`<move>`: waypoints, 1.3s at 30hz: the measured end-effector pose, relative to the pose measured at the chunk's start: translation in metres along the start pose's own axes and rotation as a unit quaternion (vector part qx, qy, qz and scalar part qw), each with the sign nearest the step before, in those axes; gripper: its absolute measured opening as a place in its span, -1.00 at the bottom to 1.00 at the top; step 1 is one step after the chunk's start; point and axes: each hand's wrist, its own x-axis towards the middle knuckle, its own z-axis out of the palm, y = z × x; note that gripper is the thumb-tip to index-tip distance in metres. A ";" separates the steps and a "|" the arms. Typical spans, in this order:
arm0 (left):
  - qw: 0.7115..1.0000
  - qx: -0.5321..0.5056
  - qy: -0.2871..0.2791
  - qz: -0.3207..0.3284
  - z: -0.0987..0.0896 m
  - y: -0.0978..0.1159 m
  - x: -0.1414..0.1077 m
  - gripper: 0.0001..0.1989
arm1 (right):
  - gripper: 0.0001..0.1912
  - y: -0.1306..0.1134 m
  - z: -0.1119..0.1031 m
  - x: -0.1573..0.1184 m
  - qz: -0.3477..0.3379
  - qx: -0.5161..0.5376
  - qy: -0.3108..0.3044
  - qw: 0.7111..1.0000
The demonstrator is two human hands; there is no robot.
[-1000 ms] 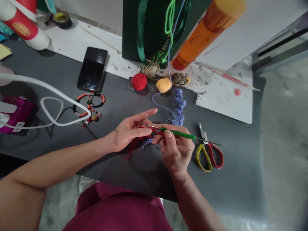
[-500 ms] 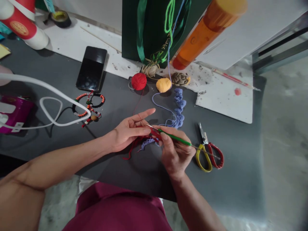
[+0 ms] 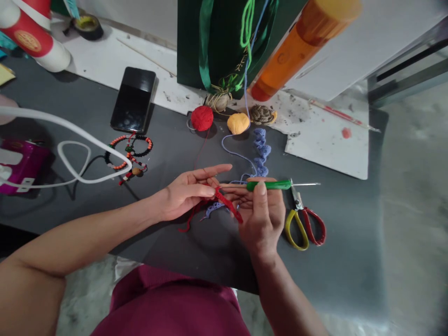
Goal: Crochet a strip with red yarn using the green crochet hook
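Note:
My left hand pinches one end of a narrow red crocheted strip between thumb and fingers, its index finger stretched out. In my right hand lies a green-handled crochet hook, held under the thumb and nearly level, its thin tip at the red work by the left fingertips. From a red yarn ball a strand runs down to my left hand. A lilac crocheted piece lies on the table beneath the red strip. Behind my right hand rests a curled lilac spiral.
Scissors with yellow and red handles lie right of my right hand. Further back are a yellow yarn ball, a black phone, an orange tube and a green bag. Bracelets and a white cable are at the left.
My right hand has turned palm-up and its fingers have loosened, swinging the hook from a slant to nearly level. More of the red strip shows. My left hand has barely moved.

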 end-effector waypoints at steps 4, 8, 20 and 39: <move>0.999 0.042 0.005 0.030 0.002 -0.004 -0.002 -0.49 | -0.77 0.003 0.000 -0.002 0.035 0.001 -0.023 0.999; 0.996 0.066 0.004 0.053 0.001 -0.005 -0.001 -0.47 | -0.76 0.004 0.001 -0.003 0.048 0.028 -0.038 0.998; 0.994 0.083 0.038 0.063 0.001 -0.002 -0.001 -0.52 | -0.72 -0.007 0.001 0.003 0.059 0.044 -0.045 0.996; 0.991 0.109 0.024 0.078 0.003 0.002 -0.001 -0.53 | -0.76 -0.008 -0.007 0.008 0.061 0.025 -0.062 0.996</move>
